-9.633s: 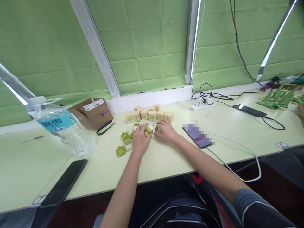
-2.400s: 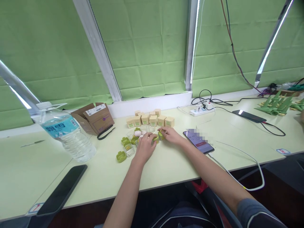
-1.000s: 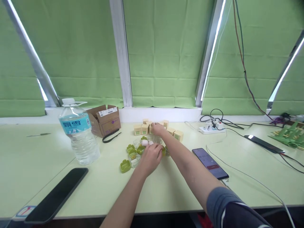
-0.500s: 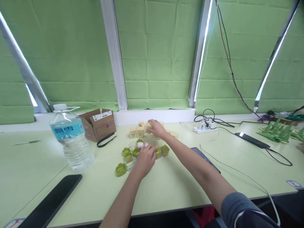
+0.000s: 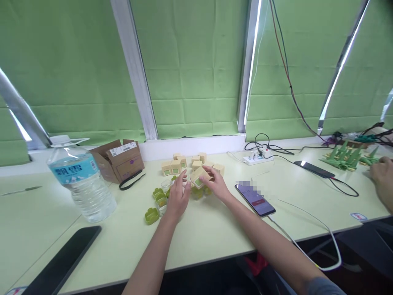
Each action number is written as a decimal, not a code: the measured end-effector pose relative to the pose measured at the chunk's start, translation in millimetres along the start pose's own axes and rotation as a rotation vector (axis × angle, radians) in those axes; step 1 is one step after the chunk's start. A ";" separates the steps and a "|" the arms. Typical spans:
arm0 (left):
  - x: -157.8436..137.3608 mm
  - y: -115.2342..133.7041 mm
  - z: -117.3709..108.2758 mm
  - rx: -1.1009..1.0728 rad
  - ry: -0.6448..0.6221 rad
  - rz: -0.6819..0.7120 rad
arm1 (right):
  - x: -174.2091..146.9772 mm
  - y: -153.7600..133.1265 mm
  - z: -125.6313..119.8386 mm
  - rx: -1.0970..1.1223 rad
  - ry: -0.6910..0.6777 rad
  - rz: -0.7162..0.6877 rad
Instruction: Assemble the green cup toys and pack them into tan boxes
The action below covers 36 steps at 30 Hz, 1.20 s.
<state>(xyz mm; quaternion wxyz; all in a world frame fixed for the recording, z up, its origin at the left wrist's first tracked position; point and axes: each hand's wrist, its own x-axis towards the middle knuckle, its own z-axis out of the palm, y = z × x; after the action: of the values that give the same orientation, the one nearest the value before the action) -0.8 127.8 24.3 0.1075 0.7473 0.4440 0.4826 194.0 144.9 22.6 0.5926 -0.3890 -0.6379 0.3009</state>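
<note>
My right hand (image 5: pixel 217 183) grips a small cream-coloured box (image 5: pixel 199 177) with a green window on its side, tilted above the table. My left hand (image 5: pixel 178 194) is just left of that box, fingers apart, holding nothing that I can see. Around and under the hands lie small green clover-shaped pieces (image 5: pixel 152 216) and clear cups (image 5: pixel 166 186), partly covered by the fingers. Behind them stand several more of the cream boxes (image 5: pixel 176 166), in two loose groups.
A large water bottle (image 5: pixel 81 180), a brown carton (image 5: pixel 118 162) and a black phone (image 5: pixel 66 260) are on the left. To the right lie a lit phone (image 5: pixel 256 199) with a white cable, a power strip (image 5: pixel 258 157), and green spiky pieces (image 5: pixel 342 157). Another person's hand (image 5: pixel 382 180) rests at the far right.
My right hand has come back from the cream boxes with one of them. My left hand has lifted off the green pieces and opened. Another person's hand now shows at right.
</note>
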 end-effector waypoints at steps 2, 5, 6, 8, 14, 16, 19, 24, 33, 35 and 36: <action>-1.2 2.1 -0.2 -0.012 -0.068 0.029 | -8.7 -5.8 3.6 -0.076 -0.009 -0.073; -3.1 3.8 1.8 -0.032 -0.114 0.065 | -14.9 -10.7 3.9 -0.166 -0.058 -0.187; -3.4 3.7 2.5 -0.036 -0.101 0.075 | -13.5 -10.4 3.0 -0.176 -0.082 -0.213; -3.2 2.4 3.6 -0.037 -0.041 0.087 | -3.0 -6.5 0.4 -0.205 -0.114 -0.220; 1.2 -5.3 1.7 -0.069 0.154 0.027 | 78.4 17.9 -1.7 -0.960 -0.205 0.016; 1.9 -7.3 1.1 -0.070 0.176 0.011 | 103.4 26.8 2.1 -1.025 -0.248 0.039; 1.7 -9.1 1.1 -0.056 0.177 0.011 | 125.5 39.6 10.9 -1.100 -0.325 0.072; 1.0 -9.9 1.7 -0.044 0.156 0.002 | 133.8 53.1 15.9 -1.155 -0.386 0.094; 2.4 -6.4 0.5 -0.036 0.150 0.006 | 125.1 53.7 -7.9 -1.114 -0.362 -0.035; 2.6 -6.3 0.3 -0.026 0.146 0.001 | 123.8 55.5 -8.2 -1.113 -0.371 -0.037; 2.7 -6.4 0.1 -0.021 0.144 -0.001 | 123.6 56.7 -7.7 -1.114 -0.375 -0.032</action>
<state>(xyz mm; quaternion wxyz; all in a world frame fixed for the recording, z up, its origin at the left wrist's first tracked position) -3.9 133.6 22.2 0.0833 0.7091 0.4462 0.5396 210.1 279.0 40.1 0.1803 -0.5722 -0.7997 -0.0250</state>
